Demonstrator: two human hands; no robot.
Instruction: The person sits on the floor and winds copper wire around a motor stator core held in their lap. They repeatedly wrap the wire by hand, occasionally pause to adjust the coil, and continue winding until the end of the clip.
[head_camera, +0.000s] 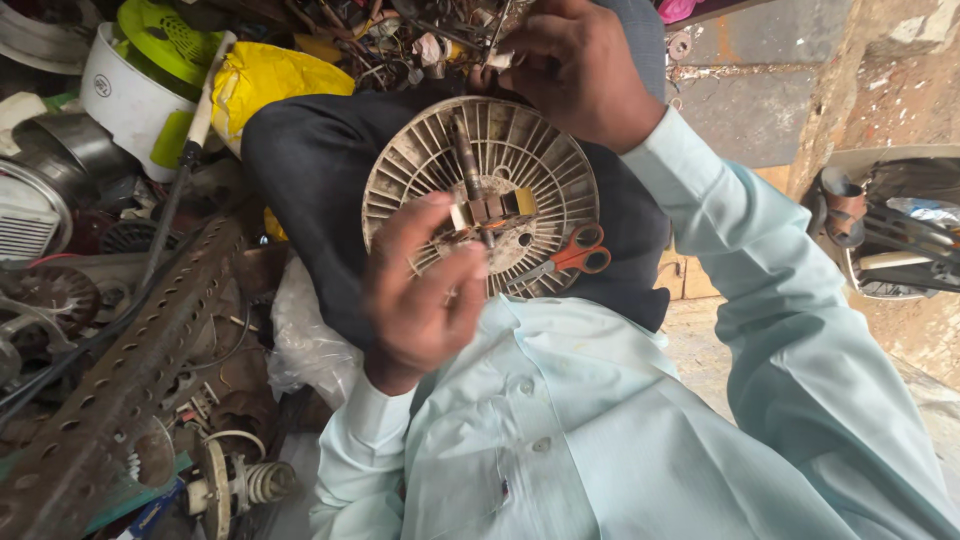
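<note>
A dirty white slotted round disc (545, 150) rests on my dark-trousered lap. My left hand (415, 300) holds a small motor rotor (492, 208) with a long metal shaft upright over the disc's middle, fingers pinched around its lower end. Orange-handled scissors (580, 255) lie on the disc's right lower edge. My right hand (585, 70) reaches past the disc's far rim into a pile of scrap wires and metal bits (400, 35), fingers curled; whether they grip anything is hidden.
A rusty perforated angle bar (130, 370) runs along the left. Beside it are a white bucket (130, 100), a yellow bag (265, 80), a clear plastic bag (305, 340) and small coils. A concrete step (760, 110) is at the right.
</note>
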